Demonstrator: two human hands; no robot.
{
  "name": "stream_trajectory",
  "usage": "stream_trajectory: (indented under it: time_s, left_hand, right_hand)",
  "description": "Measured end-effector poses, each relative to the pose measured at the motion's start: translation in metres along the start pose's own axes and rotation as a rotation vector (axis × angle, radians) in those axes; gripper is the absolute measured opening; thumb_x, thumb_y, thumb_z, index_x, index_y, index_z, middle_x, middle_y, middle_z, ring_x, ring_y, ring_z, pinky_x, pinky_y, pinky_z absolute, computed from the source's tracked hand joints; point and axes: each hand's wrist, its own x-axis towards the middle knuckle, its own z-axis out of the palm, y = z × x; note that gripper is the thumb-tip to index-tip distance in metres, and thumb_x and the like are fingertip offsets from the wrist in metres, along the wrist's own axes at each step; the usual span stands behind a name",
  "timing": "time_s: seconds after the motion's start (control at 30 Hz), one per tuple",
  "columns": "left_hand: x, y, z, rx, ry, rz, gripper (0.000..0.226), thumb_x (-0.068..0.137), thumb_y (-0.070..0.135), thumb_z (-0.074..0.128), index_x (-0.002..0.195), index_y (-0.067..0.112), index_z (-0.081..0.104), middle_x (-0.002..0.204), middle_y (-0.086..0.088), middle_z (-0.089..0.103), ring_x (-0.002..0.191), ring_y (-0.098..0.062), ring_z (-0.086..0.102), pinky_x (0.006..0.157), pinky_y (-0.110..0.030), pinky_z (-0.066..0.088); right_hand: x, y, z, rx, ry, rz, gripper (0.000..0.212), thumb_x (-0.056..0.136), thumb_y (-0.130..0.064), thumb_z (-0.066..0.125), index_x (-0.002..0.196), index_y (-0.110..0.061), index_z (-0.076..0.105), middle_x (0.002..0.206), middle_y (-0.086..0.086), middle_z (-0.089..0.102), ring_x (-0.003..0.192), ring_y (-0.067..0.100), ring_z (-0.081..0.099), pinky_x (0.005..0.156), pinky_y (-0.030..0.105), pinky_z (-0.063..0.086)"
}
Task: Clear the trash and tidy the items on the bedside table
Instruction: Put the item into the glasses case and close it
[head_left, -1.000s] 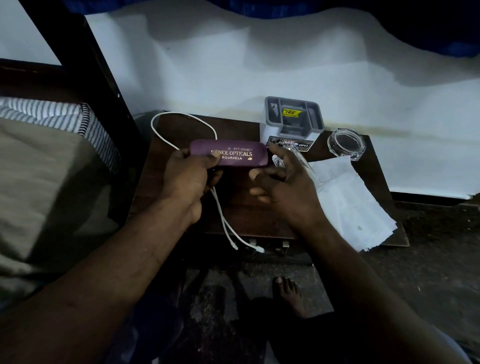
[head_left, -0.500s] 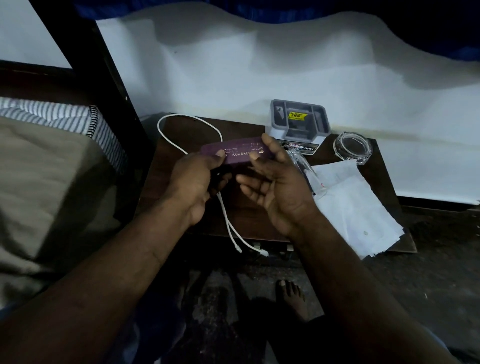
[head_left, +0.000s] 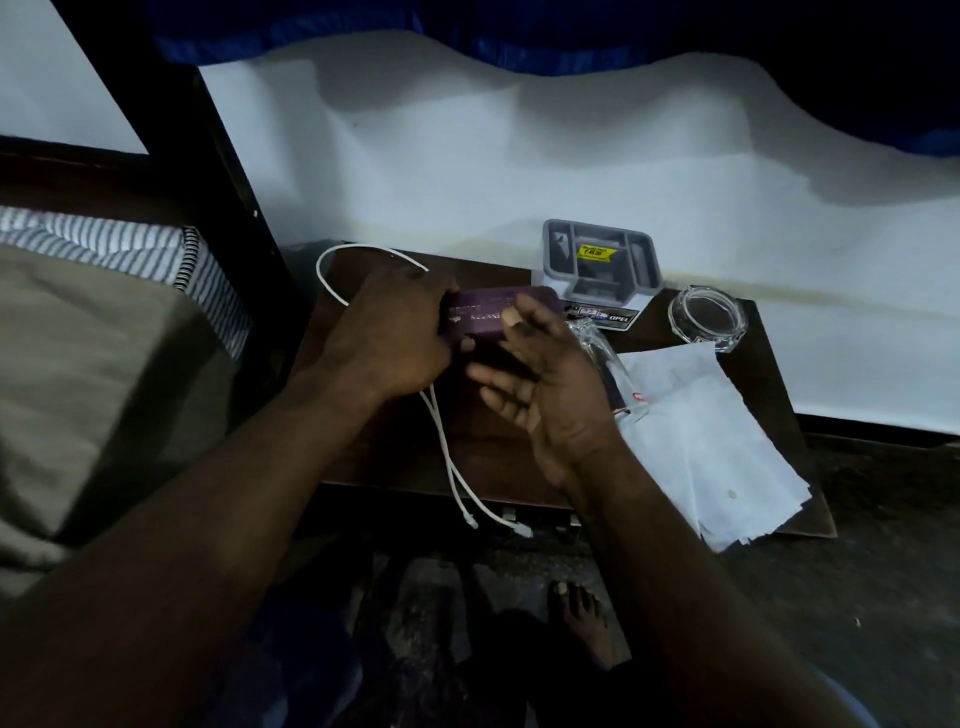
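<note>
Head view, dim light. Nearest the viewer, below the purple case (head_left: 485, 319), a bare foot (head_left: 584, 618) stands on the dark floor, with little more than its toes lit. The white cable (head_left: 441, 441) emerges from under the left hand, crosses the worktop (head_left: 498, 462) and overhangs its near edge. Both plugs hang free in front of the case.

The left hand (head_left: 395, 332) grips the case's left end, its fingers wrapped round it and mostly hidden, so the gold lettering is half covered and unreadable. The right hand (head_left: 556, 400) is released, fingers (head_left: 501, 376) straight and spread, with one fingertip touching the case's front face. Whether the case rests on the worktop or is lifted cannot be told, since both hands mask its underside.

Right of the case, a clear wrapper (head_left: 597, 343) is partly screened by the right hand. Beyond it, white papers (head_left: 706, 447) overhang the worktop's near right corner. Close behind the case stands a grey organiser (head_left: 602, 260) on a box labelled OPEL (head_left: 610, 318), and further right is a glass ashtray (head_left: 706, 317). Bare worktop lies in front of the case, between the cable and the right wrist. Left of the case, the bed (head_left: 78, 389) is cut off by the frame.
</note>
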Motion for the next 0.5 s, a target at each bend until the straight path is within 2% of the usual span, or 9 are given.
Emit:
stream_trajectory:
  time_s: [0.07,0.2,0.3,0.33,0.43,0.5]
  left_hand:
    - [0.013,-0.007,0.005,0.113,0.02,0.017,0.051,0.084,0.036,0.075,0.126,0.009,0.062,0.118,-0.019,0.067,0.112,-0.039,0.058,0.101,-0.043,0.038]
    - [0.044,-0.021,0.02,0.214,-0.016,-0.037,0.053,0.085,0.041,0.075,0.126,0.011,0.059,0.121,-0.016,0.066,0.11,-0.037,0.057,0.101,-0.042,0.037]
    - [0.062,-0.026,0.038,0.233,-0.077,-0.026,0.055,0.087,0.042,0.073,0.128,0.011,0.056,0.123,-0.015,0.065,0.112,-0.035,0.058,0.103,-0.043,0.038]
    - [0.066,-0.027,0.044,0.227,-0.087,-0.019,0.056,0.087,0.042,0.073,0.13,0.01,0.056,0.124,-0.015,0.066,0.113,-0.035,0.059,0.105,-0.042,0.037]
    - [0.073,-0.029,0.056,0.18,-0.093,-0.037,0.057,0.087,0.04,0.075,0.132,0.01,0.058,0.127,-0.017,0.067,0.118,-0.035,0.06,0.108,-0.041,0.036]
    - [0.076,-0.03,0.058,0.149,-0.085,-0.055,0.054,0.087,0.037,0.075,0.131,0.009,0.059,0.126,-0.019,0.066,0.117,-0.038,0.06,0.106,-0.042,0.038]
  right_hand:
    - [0.001,0.005,0.0,-0.067,-0.027,0.006,0.022,0.096,-0.033,0.069,0.118,-0.037,0.065,0.103,-0.016,0.079,0.102,0.025,0.076,0.073,0.027,0.054]
    - [0.003,0.015,0.0,-0.225,0.002,-0.02,0.041,0.091,-0.031,0.078,0.129,-0.029,0.065,0.127,-0.003,0.068,0.095,0.016,0.074,0.075,0.028,0.057]
    - [0.004,0.02,-0.007,-0.332,0.022,-0.028,0.039,0.087,-0.035,0.082,0.123,-0.029,0.068,0.125,-0.002,0.069,0.111,0.018,0.071,0.098,0.044,0.058]
    - [0.004,0.02,-0.009,-0.352,0.03,-0.024,0.038,0.086,-0.036,0.082,0.121,-0.028,0.069,0.121,-0.003,0.07,0.111,0.019,0.072,0.101,0.046,0.057]
    - [0.004,0.019,-0.016,-0.36,0.017,-0.023,0.034,0.087,-0.034,0.081,0.118,-0.025,0.069,0.109,-0.001,0.072,0.095,0.019,0.076,0.091,0.042,0.06]
    - [0.004,0.019,-0.02,-0.382,0.004,-0.029,0.033,0.088,-0.035,0.081,0.117,-0.025,0.069,0.109,-0.001,0.073,0.093,0.021,0.077,0.087,0.041,0.061]
